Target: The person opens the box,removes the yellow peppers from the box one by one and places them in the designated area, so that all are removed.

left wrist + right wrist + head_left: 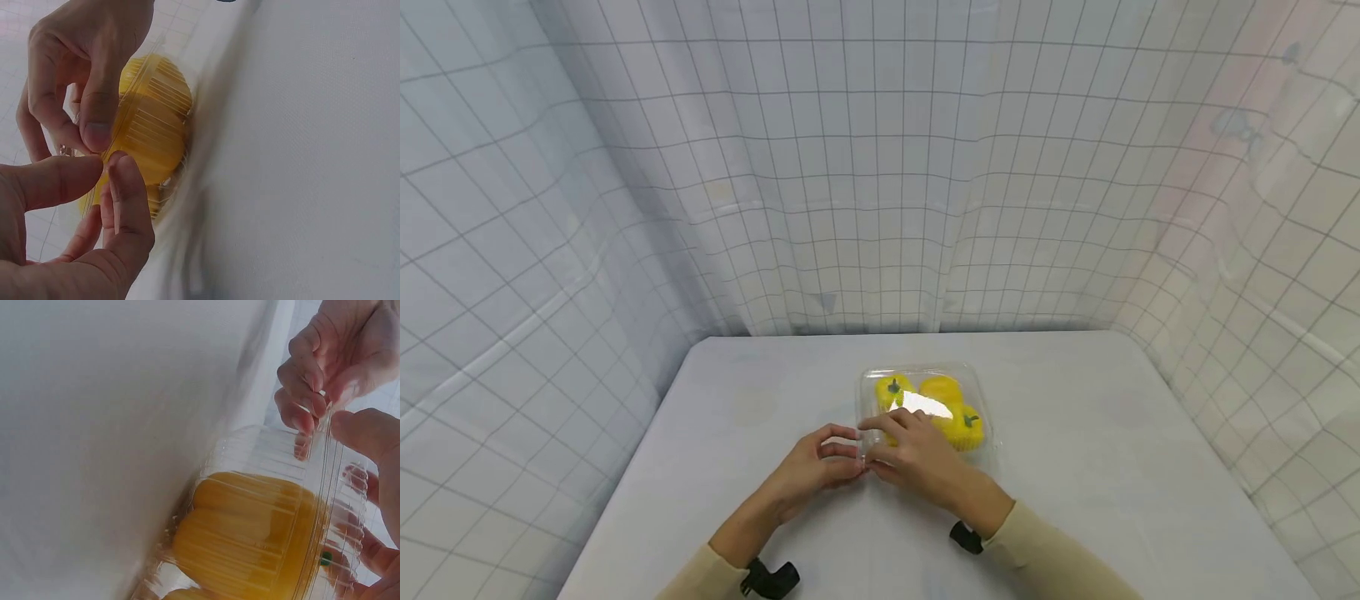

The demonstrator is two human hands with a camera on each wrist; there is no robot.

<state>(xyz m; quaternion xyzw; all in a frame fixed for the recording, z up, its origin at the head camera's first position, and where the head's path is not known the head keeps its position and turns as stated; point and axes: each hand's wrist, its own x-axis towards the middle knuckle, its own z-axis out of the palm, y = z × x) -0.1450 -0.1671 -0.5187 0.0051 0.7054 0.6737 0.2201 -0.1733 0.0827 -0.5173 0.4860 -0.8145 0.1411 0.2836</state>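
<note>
- From my remote station, I see a clear plastic box of yellow peppers on the white table.
- The person's left hand pinches the box's near-left corner.
- Just beside, the right hand grips its edge, fingers curled over the top.

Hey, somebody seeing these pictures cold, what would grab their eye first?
Probably the bright yellow peppers, packed in a clear plastic box on the white table. Next, the two hands at the box's near left corner: the left hand at its edge, the right hand reaching across from the near side.
</note>
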